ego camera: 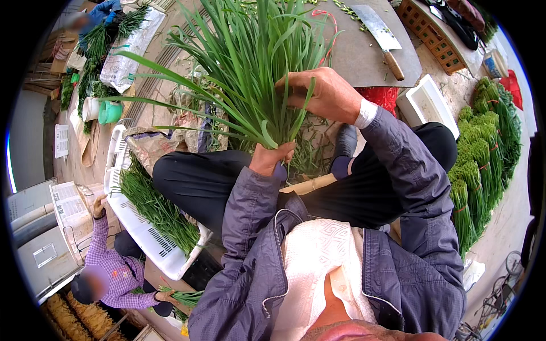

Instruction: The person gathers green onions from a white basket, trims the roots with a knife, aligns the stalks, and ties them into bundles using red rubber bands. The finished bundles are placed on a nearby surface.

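My left hand [273, 158] is closed around the base of a large bunch of long, flat green leaves [256, 81], which look like garlic chives. The leaves fan up and away from me, and several blades droop out to the left. Against the right side of the bunch, my right hand [326, 94] has its fingers bent in among the blades. Its fingertips are partly hidden, so whether it pinches a leaf does not show. Loose leaf scraps [309, 153] lie on the ground between my legs, below the bunch.
A cleaver [377, 27] lies on a grey board [354, 64] ahead. At left, a white plastic crate [164, 245] holds more greens; a co-worker [115, 277] handles greens beyond it. Tied green bundles [477, 157] stand at right, near a white foam box [426, 102]. Another person [106, 13] is far left.
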Motion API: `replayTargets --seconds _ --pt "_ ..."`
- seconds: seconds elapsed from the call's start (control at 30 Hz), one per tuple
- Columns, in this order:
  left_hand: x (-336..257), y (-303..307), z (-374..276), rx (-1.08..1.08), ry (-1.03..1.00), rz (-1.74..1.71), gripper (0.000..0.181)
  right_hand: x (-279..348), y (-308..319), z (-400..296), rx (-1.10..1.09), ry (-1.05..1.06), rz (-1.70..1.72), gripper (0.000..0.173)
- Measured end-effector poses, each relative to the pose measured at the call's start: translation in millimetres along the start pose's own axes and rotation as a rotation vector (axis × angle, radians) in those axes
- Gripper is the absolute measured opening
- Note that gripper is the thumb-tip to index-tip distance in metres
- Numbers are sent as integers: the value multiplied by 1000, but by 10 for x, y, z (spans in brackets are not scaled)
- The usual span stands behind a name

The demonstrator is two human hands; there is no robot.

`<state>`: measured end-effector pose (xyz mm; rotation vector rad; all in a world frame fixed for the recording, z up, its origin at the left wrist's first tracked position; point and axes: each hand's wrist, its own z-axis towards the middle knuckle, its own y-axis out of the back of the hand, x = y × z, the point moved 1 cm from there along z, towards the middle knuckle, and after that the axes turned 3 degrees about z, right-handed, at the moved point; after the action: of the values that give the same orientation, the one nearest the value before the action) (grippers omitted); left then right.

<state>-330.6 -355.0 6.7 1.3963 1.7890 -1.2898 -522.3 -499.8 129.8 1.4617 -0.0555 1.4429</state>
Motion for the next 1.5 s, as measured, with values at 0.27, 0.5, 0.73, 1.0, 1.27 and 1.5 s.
replayTargets --seconds 0.27,0.5,0.73,1.0,1.27,1.5 --pt "-10 133 -45 -20 7 107 14 -33 -79 -10 -42 79 -36 28" --pt "-362 15 -284 -23 -29 158 7 77 -182 -33 -4 -35 -19 34" --pt "-413 241 -391 -34 -9 199 14 168 -265 -71 36 -123 97 31" --pt "-554 355 -632 -26 25 265 20 114 -515 -139 91 -64 -35 37" --pt "-1107 605 -1093 -459 -203 1008 59 -136 -939 201 -248 247 -168 43" --pt "-1898 1270 -1704 -1022 -397 1692 33 -1122 -1198 461 11 -38 323 40"
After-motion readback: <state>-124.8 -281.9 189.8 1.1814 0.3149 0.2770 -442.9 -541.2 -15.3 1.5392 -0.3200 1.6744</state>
